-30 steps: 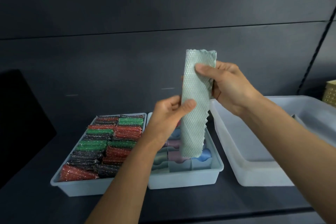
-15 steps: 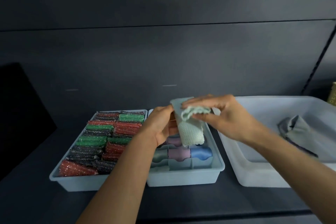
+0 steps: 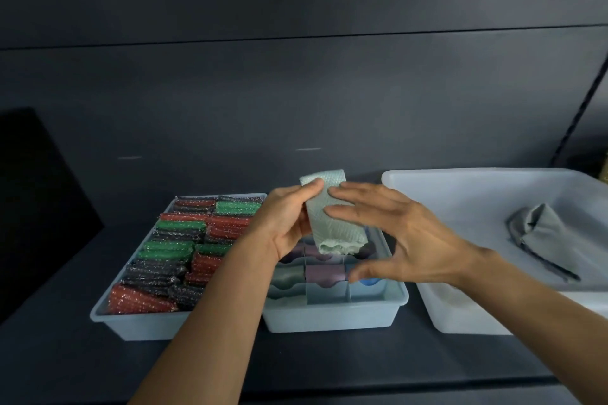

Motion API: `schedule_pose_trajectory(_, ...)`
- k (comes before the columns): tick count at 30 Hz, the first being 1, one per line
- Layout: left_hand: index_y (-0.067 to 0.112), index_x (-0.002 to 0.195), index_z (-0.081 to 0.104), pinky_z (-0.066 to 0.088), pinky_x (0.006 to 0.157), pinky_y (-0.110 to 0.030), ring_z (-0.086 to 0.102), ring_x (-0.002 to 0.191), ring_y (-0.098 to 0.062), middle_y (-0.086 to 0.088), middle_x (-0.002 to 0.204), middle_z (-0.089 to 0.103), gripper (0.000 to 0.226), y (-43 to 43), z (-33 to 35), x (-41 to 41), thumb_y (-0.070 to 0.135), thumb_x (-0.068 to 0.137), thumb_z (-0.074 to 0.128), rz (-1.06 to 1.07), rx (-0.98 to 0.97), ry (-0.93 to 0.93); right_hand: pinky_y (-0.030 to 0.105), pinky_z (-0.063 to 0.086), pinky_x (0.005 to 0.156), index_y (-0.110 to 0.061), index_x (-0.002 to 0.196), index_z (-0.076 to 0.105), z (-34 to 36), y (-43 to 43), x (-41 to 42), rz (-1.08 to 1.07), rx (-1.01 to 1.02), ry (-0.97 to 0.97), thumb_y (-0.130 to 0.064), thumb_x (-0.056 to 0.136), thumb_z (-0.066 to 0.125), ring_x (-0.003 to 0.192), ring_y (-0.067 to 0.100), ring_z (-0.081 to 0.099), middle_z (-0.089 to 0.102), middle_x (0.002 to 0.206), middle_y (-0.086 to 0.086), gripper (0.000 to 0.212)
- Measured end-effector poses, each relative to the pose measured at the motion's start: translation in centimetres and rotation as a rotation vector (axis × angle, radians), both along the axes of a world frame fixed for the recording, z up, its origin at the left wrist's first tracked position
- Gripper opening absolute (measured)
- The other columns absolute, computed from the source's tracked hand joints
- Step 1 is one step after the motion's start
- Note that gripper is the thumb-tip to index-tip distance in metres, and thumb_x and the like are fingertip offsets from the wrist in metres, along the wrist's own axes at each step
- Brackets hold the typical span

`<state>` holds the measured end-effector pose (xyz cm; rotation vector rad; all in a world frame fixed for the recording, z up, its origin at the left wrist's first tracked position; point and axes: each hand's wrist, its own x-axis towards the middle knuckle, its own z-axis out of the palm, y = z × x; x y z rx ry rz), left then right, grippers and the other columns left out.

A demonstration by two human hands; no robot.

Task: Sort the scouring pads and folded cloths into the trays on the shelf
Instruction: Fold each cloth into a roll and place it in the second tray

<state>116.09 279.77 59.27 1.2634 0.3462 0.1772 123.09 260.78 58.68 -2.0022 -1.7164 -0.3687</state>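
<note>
Pale-green waffle-textured cloth [image 3: 332, 220]; red, green, black glittery scouring pads [image 3: 184, 246]; grey cloth [image 3: 539, 233].

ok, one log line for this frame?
left hand: grips pale green cloth over divided tray | right hand: straight fingers on cloth | grey cloth: in white bin
</note>
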Motion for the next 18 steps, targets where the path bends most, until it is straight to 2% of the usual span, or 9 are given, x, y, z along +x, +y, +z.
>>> schedule_pose_trajectory(1, -0.003, 0.108, 0.068, 0.057, 0.060, -0.030, 0.067, 0.070, -0.021, -0.013, 0.085, 0.068, 0.029, 0.1, 0.0, 0.0, 0.021, 0.094, 0.062, 0.006, -0.008, -0.004, 0.040, 0.038, 0.109, -0.026, 0.142, 0.046, -0.2, 0.1, 0.1, -0.016, -0.028, -0.081, -0.061, 0.076, 0.068, 0.141, 0.013, 0.032, 0.036, 0.153, -0.006, 0.078)
schedule_pose_trajectory(3, -0.005, 0.110, 0.067, 0.056, 0.069, -0.035, 0.066, 0.077, -0.025, -0.015, 0.087, 0.067, 0.029, 0.1, -0.1, 0.0, 0.018, 0.093, 0.062, -0.006, -0.042, -0.012, 0.041, 0.041, 0.105, -0.025, 0.144, 0.042, -0.7, 0.7, 0.5, -0.030, 0.004, -0.197, -0.041, 0.084, 0.066, 0.141, 0.016, 0.033, 0.035, 0.154, -0.004, 0.066)
schedule_pose_trajectory(5, -0.002, 0.107, 0.068, 0.056, 0.070, -0.036, 0.065, 0.079, -0.025, -0.014, 0.086, 0.068, 0.025, -0.3, -0.3, -0.1, 0.017, 0.092, 0.061, -0.019, -0.053, -0.007, 0.040, 0.045, 0.100, -0.020, 0.130, 0.059, -1.1, 1.2, 0.6, -0.025, 0.177, -0.190, -0.013, 0.086, 0.059, 0.133, 0.020, 0.045, 0.051, 0.143, -0.003, 0.045)
schedule_pose_trajectory(7, 0.005, 0.105, 0.069, 0.058, 0.060, -0.031, 0.067, 0.075, -0.021, -0.011, 0.085, 0.071, 0.023, -0.8, -0.6, -0.1, 0.023, 0.095, 0.059, 0.004, 0.039, 0.025, 0.028, 0.047, 0.089, -0.021, 0.106, 0.073, -0.6, 1.7, -0.2, -0.061, 0.371, 0.055, -0.005, 0.080, 0.058, 0.113, 0.009, 0.058, 0.067, 0.116, -0.012, 0.034)
schedule_pose_trajectory(9, 0.013, 0.109, 0.069, 0.058, 0.062, -0.033, 0.071, 0.081, -0.018, -0.010, 0.098, 0.074, 0.041, -1.0, -1.2, -0.3, 0.047, 0.098, 0.048, -0.004, 0.159, 0.062, 0.014, 0.042, 0.074, -0.022, 0.086, 0.073, 0.1, 1.9, -1.0, -0.085, 0.474, 0.484, -0.009, 0.083, 0.061, 0.078, -0.004, 0.059, 0.068, 0.082, -0.020, 0.018)
schedule_pose_trajectory(11, 0.018, 0.115, 0.070, 0.056, 0.082, -0.045, 0.069, 0.101, -0.025, -0.008, 0.110, 0.073, 0.072, -0.9, -1.6, -0.7, 0.073, 0.089, 0.031, -0.132, 0.159, 0.053, 0.024, 0.042, 0.065, -0.006, 0.079, 0.071, 0.5, 2.3, -0.8, -0.082, 0.490, 0.868, -0.011, 0.087, 0.068, 0.064, 0.008, 0.051, 0.063, 0.068, -0.001, 0.010)
schedule_pose_trajectory(13, 0.019, 0.120, 0.068, 0.047, 0.092, -0.054, 0.066, 0.108, -0.032, -0.011, 0.115, 0.071, 0.086, -1.1, -1.7, -1.2, 0.085, 0.077, 0.032, -0.240, 0.141, -0.002, 0.029, 0.037, 0.055, 0.001, 0.079, 0.067, 0.6, 2.3, -0.3, -0.140, 0.481, 1.016, -0.014, 0.087, 0.069, 0.060, 0.021, 0.041, 0.053, 0.066, 0.015, 0.017)
schedule_pose_trajectory(15, 0.020, 0.115, 0.069, 0.049, 0.091, -0.061, 0.067, 0.106, -0.036, -0.014, 0.112, 0.071, 0.070, -1.5, -1.5, -1.6, 0.077, 0.078, 0.051, -0.215, 0.217, -0.059, 0.027, 0.034, 0.048, 0.003, 0.082, 0.066, 0.5, 2.4, -0.2, -0.173, 0.470, 1.079, -0.014, 0.087, 0.069, 0.058, 0.023, 0.040, 0.052, 0.067, 0.016, 0.018)
schedule_pose_trajectory(18, 0.016, 0.102, 0.072, 0.054, 0.078, -0.066, 0.071, 0.088, -0.032, -0.013, 0.099, 0.074, 0.033, -2.2, -1.1, -1.8, 0.043, 0.085, 0.070, -0.032, 0.285, -0.104, 0.023, 0.036, 0.044, 0.003, 0.090, 0.068, 0.4, 2.2, -0.4, -0.154, 0.476, 1.151, -0.010, 0.088, 0.066, 0.051, 0.016, 0.045, 0.055, 0.066, 0.013, 0.013)
